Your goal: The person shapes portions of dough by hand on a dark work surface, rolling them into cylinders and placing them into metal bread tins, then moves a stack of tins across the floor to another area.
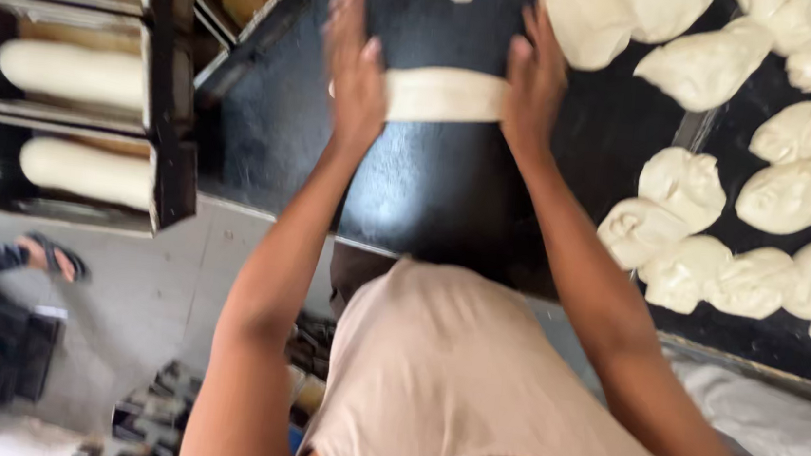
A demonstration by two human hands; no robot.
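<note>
Both hands are pressing flat on the two ends of a pale dough log (444, 95) lying across the dark desk (428, 191).

Palm down with fingers spread wide, the left hand (353, 69) is covering the log's left end, while the right hand (534, 73) is lying open over its right end; neither is gripping, and the middle of the log is showing bare between them. Beyond and to the right of the right hand, many rough dough lumps (688, 189) are sitting in rows on the desk, some touching each other. Well to the left of the left hand, dark loaf tins (158, 89) are holding shaped dough logs (72, 72). Below them, on the floor, another person's sandalled foot (56, 256) is showing.
</note>
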